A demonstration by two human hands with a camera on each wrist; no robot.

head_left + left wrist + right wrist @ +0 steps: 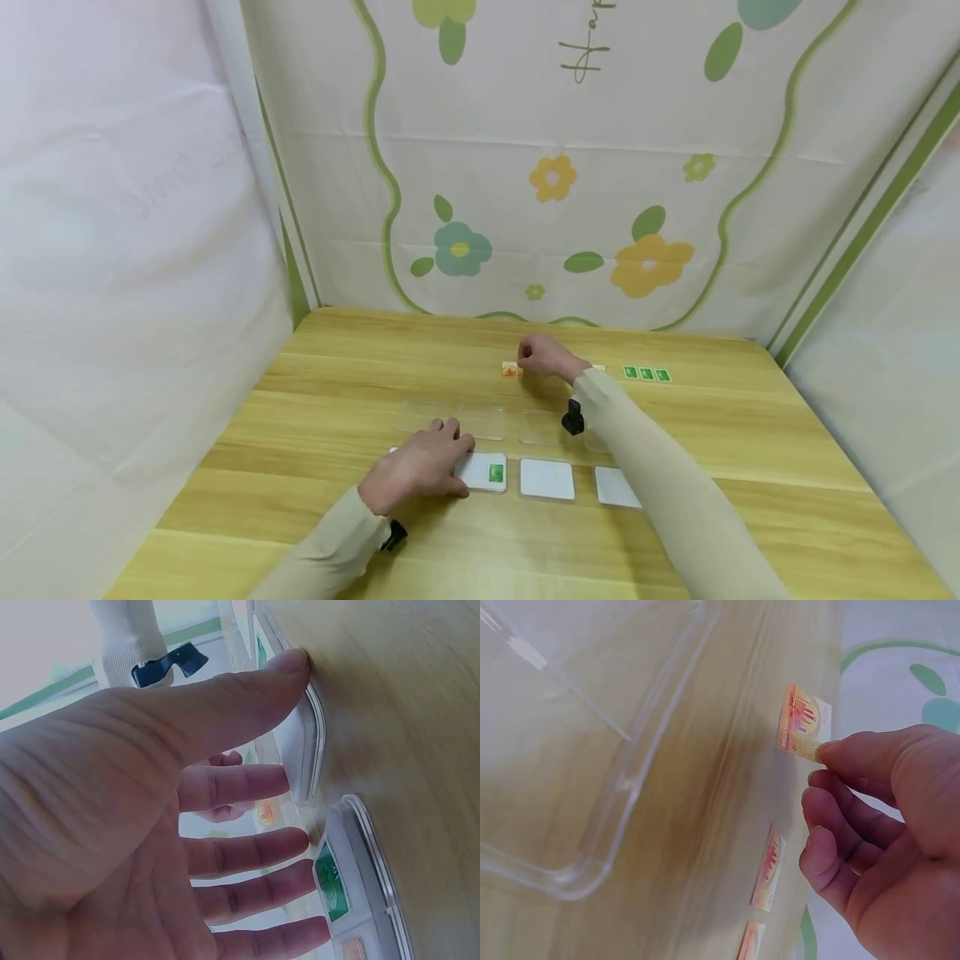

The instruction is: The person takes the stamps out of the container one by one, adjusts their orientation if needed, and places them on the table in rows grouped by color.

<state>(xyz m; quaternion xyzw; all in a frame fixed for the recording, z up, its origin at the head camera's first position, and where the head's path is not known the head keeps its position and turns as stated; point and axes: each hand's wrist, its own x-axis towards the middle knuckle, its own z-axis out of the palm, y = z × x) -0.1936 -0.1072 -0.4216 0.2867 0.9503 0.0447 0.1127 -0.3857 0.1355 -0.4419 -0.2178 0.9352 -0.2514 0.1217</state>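
Observation:
My right hand [551, 357] pinches a small orange-and-cream stamp [805, 720] between thumb and forefinger near the back of the table. Two more orange stamps [769, 870] lie below it in the right wrist view. My left hand [420, 465] is spread over the left end of a row of white cards. Its thumb [289, 664] reaches the edge of a white card [474, 472] that bears a green stamp [497, 472]. In the left wrist view, the other fingertips are right by a neighbouring card with a green stamp [331, 883] and a reddish one [353, 949].
Two more white cards [547, 479] continue the row to the right, the last partly behind my right sleeve. Behind the row lie several clear plastic covers [482, 422]. Three green stamps [647, 374] sit at the back right. A patterned cloth [480, 183] hangs behind the table.

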